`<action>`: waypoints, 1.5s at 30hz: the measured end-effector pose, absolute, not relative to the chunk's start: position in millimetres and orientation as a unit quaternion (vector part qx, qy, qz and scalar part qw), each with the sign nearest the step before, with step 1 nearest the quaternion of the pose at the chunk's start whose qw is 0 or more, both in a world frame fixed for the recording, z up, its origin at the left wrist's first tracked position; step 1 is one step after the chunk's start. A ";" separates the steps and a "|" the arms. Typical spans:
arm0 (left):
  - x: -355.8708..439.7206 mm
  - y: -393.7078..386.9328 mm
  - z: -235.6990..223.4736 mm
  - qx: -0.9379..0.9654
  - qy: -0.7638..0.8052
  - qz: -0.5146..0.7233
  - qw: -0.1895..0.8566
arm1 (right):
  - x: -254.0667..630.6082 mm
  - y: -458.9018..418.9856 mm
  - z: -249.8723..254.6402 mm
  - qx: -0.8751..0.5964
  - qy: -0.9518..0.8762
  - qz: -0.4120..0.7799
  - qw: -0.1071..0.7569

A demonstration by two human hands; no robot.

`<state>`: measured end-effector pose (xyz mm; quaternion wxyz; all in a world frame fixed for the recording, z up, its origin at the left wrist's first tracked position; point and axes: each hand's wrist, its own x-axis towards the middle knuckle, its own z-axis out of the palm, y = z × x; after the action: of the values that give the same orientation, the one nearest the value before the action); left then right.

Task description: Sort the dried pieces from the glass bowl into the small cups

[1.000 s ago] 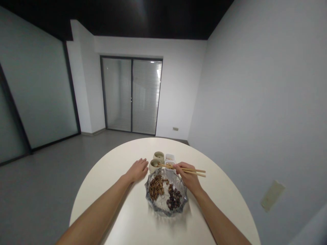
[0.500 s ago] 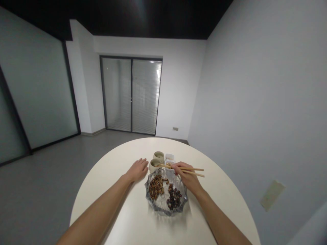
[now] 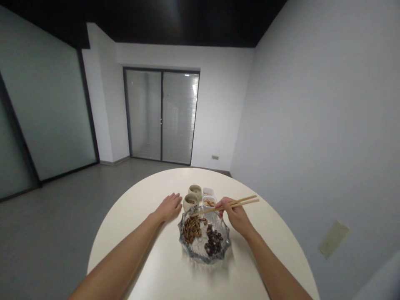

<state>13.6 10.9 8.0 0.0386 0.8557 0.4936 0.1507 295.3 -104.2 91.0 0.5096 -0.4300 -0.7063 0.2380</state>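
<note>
My right hand (image 3: pixel 236 216) grips a pair of wooden chopsticks (image 3: pixel 239 204), whose tips reach left over the rim of a fluted glass dish (image 3: pixel 200 258). In the dish lie a heap of striped sunflower seeds (image 3: pixel 191 230) and a heap of dark seeds or pods (image 3: pixel 213 241), apart from each other. My left hand (image 3: pixel 169 208) rests flat on the table, fingers loose, holding nothing. It lies next to a small beige ceramic cup (image 3: pixel 190 202). I cannot tell whether the chopstick tips hold anything.
A second beige cup (image 3: pixel 195 191) and two small white square dishes (image 3: pixel 209 202) with light contents stand behind the glass dish. All of this stands on a round white table (image 3: pixel 162 266), with a grey floor and glazed doors beyond.
The chopsticks have swung, their tips dropping from near the cup and white dish to over the glass dish's rim. My right hand has shifted slightly. My left hand has not moved.
</note>
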 end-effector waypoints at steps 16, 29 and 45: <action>12.8 11.1 7.3 0.853 0.499 0.143 0.048 | 302.4 -105.1 95.2 -0.430 -0.735 0.253 0.458; 14.2 8.0 11.4 0.854 0.502 0.129 0.039 | 303.1 -94.9 80.7 -0.413 -0.734 0.307 0.443; 13.2 11.8 6.1 0.853 0.500 0.143 0.042 | 308.7 -103.9 95.5 -0.416 -0.729 0.272 0.470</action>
<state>13.2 11.8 6.1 0.0419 0.8531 0.5002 0.1428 308.7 -103.9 95.5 0.4700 -0.4165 -0.7292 0.2720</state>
